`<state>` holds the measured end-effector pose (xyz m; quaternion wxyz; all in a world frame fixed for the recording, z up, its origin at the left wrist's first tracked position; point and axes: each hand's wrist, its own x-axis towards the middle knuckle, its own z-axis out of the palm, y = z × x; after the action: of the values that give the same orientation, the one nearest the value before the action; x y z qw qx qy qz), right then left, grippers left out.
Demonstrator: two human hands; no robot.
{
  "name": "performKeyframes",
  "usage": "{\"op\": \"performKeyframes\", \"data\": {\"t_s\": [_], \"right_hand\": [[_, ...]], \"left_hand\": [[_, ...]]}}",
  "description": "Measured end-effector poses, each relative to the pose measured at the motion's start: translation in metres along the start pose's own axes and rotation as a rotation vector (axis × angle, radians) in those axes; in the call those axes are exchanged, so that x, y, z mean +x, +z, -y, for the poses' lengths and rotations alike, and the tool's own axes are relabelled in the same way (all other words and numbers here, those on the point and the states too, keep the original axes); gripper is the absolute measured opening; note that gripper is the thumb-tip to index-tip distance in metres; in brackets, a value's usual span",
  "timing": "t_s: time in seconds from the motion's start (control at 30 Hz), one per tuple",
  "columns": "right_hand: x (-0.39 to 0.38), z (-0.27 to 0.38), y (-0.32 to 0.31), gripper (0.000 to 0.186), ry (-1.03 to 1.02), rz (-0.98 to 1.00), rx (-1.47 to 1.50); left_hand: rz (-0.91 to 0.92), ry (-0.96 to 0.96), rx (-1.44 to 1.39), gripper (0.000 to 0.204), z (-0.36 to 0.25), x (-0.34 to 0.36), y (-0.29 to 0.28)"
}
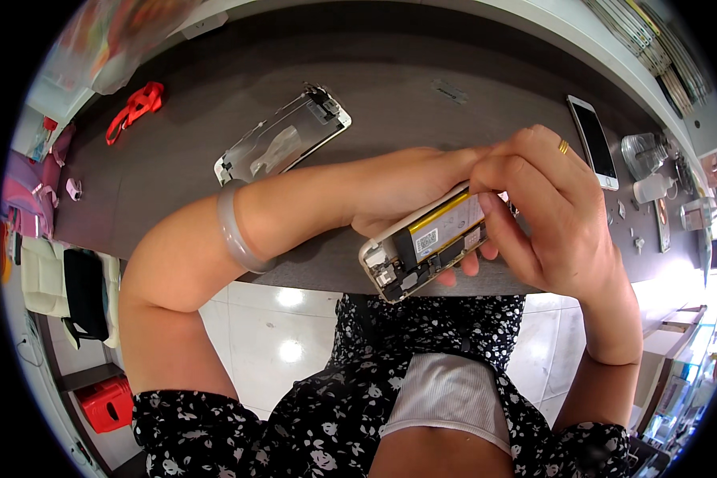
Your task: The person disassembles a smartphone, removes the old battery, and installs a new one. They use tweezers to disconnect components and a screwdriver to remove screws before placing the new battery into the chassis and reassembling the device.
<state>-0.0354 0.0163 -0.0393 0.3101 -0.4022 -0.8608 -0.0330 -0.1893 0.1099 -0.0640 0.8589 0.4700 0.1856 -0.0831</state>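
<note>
An opened phone body [422,247] with its battery and inner parts showing is held over the front edge of the dark table [183,167]. My left hand [406,187] supports it from underneath and behind, a pale bangle on that wrist. My right hand [546,215], with a gold ring, grips the phone's upper right end, fingers pressed on its edge and inside. A detached screen panel [283,135] lies face down on the table beyond my left forearm.
A white phone [593,142] lies at the right of the table. Small clear bottles and containers [649,171] stand at the far right. A red strap [135,107] lies at the back left. A red stool [107,402] is on the floor.
</note>
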Motion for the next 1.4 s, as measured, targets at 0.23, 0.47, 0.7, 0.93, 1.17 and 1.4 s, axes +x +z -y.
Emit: {"op": "performKeyframes", "data": {"t_s": [0.23,0.47,0.7,0.93,1.17,1.4], "right_hand": [[-0.009,0.010,-0.015,0.021,0.024,0.013,-0.013],[-0.009,0.013,0.016,0.037,-0.151,-0.098,-0.091],[-0.013,0.014,0.026,0.030,-0.160,-0.167,-0.158],[-0.012,0.008,0.032,0.026,-0.229,-0.247,-0.224],[-0.014,0.008,0.031,0.027,-0.219,-0.246,-0.231],[-0.008,0.006,0.031,0.022,-0.213,-0.291,-0.164]], "left_hand": [[-0.087,-0.028,0.042,0.065,-0.009,-0.005,0.004],[-0.120,0.142,0.047,0.060,-0.002,0.003,-0.008],[-0.084,0.148,0.038,0.055,-0.002,0.002,-0.011],[-0.043,0.131,-0.004,0.057,0.000,0.001,-0.011],[-0.038,0.121,-0.039,0.058,-0.001,0.003,-0.011],[-0.058,0.131,0.000,0.060,0.000,0.005,-0.011]]}}
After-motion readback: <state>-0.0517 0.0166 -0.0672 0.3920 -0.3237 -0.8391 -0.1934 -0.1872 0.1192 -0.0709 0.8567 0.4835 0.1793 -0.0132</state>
